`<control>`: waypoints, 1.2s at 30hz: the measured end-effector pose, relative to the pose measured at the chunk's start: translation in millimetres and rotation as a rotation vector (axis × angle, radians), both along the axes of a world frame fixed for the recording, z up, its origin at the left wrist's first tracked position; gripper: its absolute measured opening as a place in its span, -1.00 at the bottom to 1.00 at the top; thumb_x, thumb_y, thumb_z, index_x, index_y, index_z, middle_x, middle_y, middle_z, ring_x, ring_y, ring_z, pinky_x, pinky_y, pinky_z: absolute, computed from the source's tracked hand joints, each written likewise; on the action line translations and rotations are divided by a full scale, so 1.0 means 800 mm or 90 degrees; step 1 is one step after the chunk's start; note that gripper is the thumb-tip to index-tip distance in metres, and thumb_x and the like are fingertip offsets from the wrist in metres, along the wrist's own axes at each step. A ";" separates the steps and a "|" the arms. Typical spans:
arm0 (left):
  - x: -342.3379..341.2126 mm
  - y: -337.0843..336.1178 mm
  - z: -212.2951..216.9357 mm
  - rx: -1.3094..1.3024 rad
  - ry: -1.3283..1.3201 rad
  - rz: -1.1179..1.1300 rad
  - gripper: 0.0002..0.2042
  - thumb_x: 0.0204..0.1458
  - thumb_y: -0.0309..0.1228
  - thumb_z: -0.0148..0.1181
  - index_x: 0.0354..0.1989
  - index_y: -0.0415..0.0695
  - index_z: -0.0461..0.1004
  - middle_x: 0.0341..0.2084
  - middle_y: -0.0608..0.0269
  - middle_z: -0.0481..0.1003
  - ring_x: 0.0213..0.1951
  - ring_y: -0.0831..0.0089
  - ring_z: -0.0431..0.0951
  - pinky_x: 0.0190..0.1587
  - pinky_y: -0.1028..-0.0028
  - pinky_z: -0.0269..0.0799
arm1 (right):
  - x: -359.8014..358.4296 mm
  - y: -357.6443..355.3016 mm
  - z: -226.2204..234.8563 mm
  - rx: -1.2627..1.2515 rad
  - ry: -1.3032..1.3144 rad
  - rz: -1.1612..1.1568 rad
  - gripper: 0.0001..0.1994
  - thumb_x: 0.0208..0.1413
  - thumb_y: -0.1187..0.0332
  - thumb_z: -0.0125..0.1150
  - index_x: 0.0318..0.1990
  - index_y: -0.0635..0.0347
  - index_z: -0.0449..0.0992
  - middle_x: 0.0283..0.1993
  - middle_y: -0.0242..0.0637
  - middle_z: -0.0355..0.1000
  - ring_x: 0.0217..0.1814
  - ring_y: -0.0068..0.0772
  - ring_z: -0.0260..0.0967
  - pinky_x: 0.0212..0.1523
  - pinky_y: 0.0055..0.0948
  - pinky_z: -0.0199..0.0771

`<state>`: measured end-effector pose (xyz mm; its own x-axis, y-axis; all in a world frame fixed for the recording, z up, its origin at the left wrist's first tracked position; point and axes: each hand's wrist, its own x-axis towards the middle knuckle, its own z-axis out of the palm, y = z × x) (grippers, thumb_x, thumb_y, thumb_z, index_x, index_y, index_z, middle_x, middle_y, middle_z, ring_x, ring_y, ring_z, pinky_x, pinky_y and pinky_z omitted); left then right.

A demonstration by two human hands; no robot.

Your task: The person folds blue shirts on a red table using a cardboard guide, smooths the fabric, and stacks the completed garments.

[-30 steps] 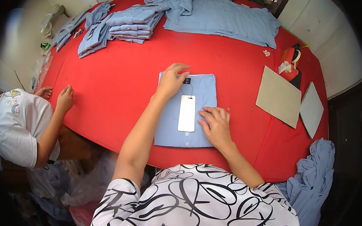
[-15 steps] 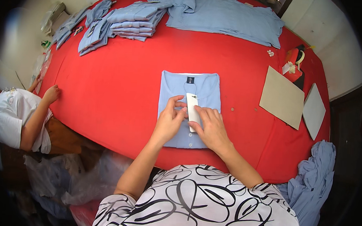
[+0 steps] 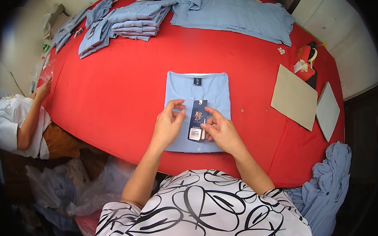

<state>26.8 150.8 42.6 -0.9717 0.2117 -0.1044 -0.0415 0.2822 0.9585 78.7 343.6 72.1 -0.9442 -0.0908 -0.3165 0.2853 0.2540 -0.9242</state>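
A light blue garment (image 3: 218,87), folded into a neat rectangle with its neckline at the far end, lies in front of me. On it rests a dark navy hang tag (image 3: 198,112) with a white sticker at its lower end, tied by a thin cord to the neck. My right hand (image 3: 223,132) pinches the tag's right edge, with the thumb on its face. A pale card edge shows beneath the tag there. Just left of the tag, my left hand (image 3: 168,123) hovers over the garment with bent fingers apart and nothing between them.
Folded blue garments (image 3: 136,21) are stacked at the far left of the red-covered table (image 3: 114,81). Loose blue cloth (image 3: 235,19) spreads along the far side. A beige board (image 3: 294,97), a grey board (image 3: 327,111) and a tape dispenser (image 3: 307,60) lie right. A co-worker (image 3: 22,123) stands left.
The hang tag has turned from its white side to its navy printed side. My left hand has drawn off it to the left; my right hand now grips its edge. The co-worker's arm has shifted.
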 end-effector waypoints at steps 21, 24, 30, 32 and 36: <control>-0.130 -0.043 -0.029 0.174 -0.175 -0.022 -0.64 0.18 -0.56 0.03 0.17 -0.27 0.33 0.01 -0.05 0.46 -0.04 0.33 0.52 0.08 0.35 0.45 | -0.083 0.099 -0.067 -0.102 0.076 -0.185 -0.53 0.15 0.47 0.15 0.26 0.21 0.37 0.13 -0.12 0.42 -0.10 -0.49 0.46 -0.14 -0.52 0.47; -0.141 -0.033 -0.031 0.209 -0.194 -0.073 -0.56 0.15 -0.64 0.01 0.25 -0.25 0.37 0.05 -0.06 0.46 0.03 0.30 0.51 0.12 0.42 0.43 | -0.083 0.097 -0.064 -0.015 0.047 -0.136 -0.52 0.15 0.53 0.12 0.27 0.27 0.37 -0.01 -0.22 0.47 -0.25 -0.58 0.40 -0.21 -0.58 0.46; -0.184 -0.065 -0.024 -0.068 -0.078 -0.031 -0.49 0.02 -0.71 0.01 0.22 -0.21 0.43 0.02 -0.11 0.50 0.01 0.29 0.55 0.11 0.39 0.44 | -0.088 0.075 -0.058 -0.102 0.019 -0.047 -0.49 0.18 0.58 0.08 0.32 0.32 0.30 0.12 -0.18 0.45 -0.30 -0.58 0.39 -0.24 -0.52 0.54; -0.224 -0.106 -0.029 -0.193 -0.014 0.005 -0.46 -0.05 -0.72 0.01 0.18 -0.15 0.48 -0.02 -0.12 0.54 -0.01 0.26 0.57 0.11 0.39 0.45 | -0.084 0.067 -0.064 -0.018 0.052 -0.027 -0.54 0.21 0.51 0.09 0.29 0.28 0.33 -0.02 -0.21 0.45 -0.33 -0.54 0.43 -0.25 -0.54 0.53; -0.309 -0.192 -0.012 -0.502 0.206 0.091 -0.43 -0.14 -0.75 -0.06 0.08 -0.06 0.55 0.04 -0.08 0.52 0.08 0.06 0.53 0.17 0.25 0.40 | -0.074 0.055 -0.069 -0.009 0.115 -0.082 -0.66 0.26 0.49 0.05 0.17 0.28 0.45 -0.05 -0.22 0.46 -0.28 -0.52 0.47 -0.26 -0.56 0.57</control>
